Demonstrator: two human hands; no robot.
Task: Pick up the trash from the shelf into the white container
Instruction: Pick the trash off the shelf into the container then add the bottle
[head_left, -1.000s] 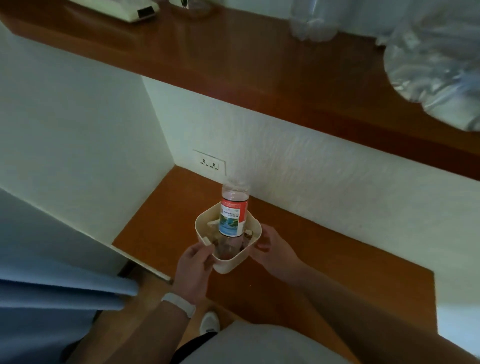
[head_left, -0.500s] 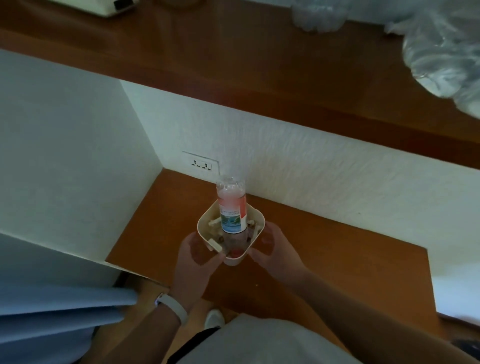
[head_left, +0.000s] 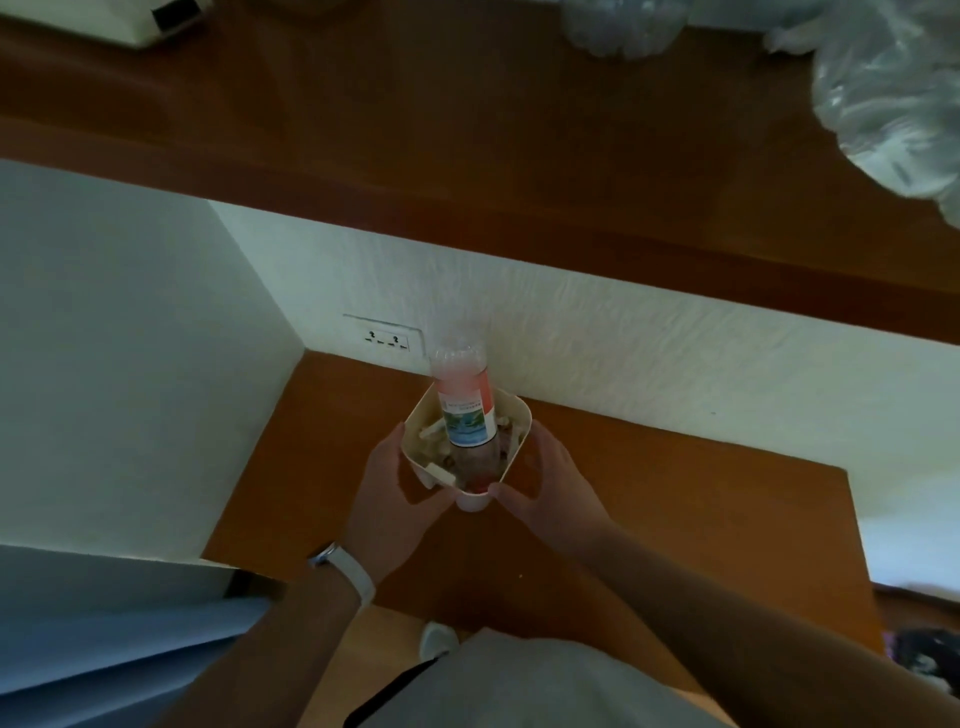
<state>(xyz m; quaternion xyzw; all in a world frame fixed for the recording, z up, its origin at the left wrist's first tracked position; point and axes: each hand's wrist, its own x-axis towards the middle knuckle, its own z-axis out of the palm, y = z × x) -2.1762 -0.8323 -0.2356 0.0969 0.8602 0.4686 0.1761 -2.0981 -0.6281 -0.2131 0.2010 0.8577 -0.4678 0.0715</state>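
Note:
A small white container (head_left: 521, 422) sits over the lower wooden shelf (head_left: 675, 499), close to the back wall. A clear plastic bottle (head_left: 464, 410) with a red, white and blue label stands tilted in it, among several small pale scraps. My left hand (head_left: 387, 488) cups the container's left side, with a white watch band on the wrist. My right hand (head_left: 540, 483) cups its right side, thumb at the bottom rim. Whether the container rests on the shelf or hangs just above it, I cannot tell.
A double wall socket (head_left: 385, 338) sits in the back wall left of the bottle. An upper wooden shelf (head_left: 415, 135) carries crumpled clear plastic bags (head_left: 893, 104) at the right and a white device (head_left: 150, 18) at the far left. A white side wall (head_left: 130, 364) closes the nook's left.
The container with the bottle has moved away from me toward the back wall, both hands still around it. My view has tipped further down.

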